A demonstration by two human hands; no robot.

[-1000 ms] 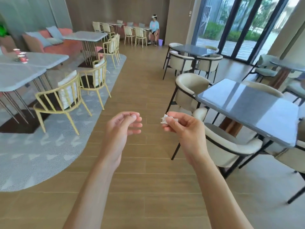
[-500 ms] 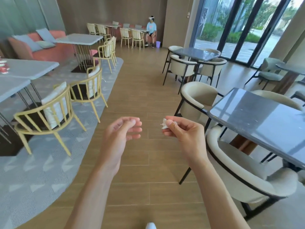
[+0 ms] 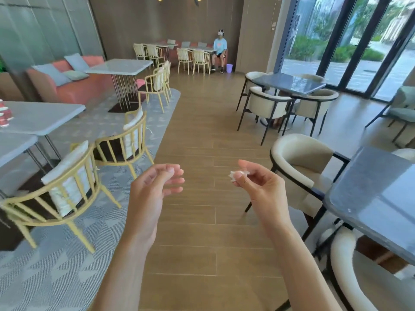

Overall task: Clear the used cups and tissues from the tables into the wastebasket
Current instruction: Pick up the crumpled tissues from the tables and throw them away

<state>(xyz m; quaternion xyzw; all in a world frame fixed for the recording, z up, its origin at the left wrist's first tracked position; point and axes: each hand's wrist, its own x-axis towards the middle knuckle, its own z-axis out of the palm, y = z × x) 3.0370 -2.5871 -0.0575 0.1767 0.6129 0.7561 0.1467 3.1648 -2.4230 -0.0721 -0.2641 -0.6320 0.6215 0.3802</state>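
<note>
My right hand [image 3: 258, 185] is pinched on a small crumpled white tissue [image 3: 235, 174], held chest-high over the wooden floor. To its left my left hand [image 3: 155, 187] hangs loosely curled with nothing in it. Red paper cups [image 3: 5, 115] stand on a grey table [image 3: 45, 118] at the far left edge of the view. A small purple wastebasket [image 3: 229, 68] sits on the floor far ahead, beside a seated person [image 3: 219, 52].
Yellow chairs [image 3: 67, 194] on a grey rug line the left of a wooden aisle. Cream armchairs [image 3: 301, 167] and a dark table [image 3: 381, 198] stand close on the right. A second dark table [image 3: 289, 83] lies further ahead on the right. Glass doors fill the right wall.
The view has moved forward along the aisle and tilted up. My hands have drifted a little further apart, the tissue still held in the right one. The near dark table has slid further right.
</note>
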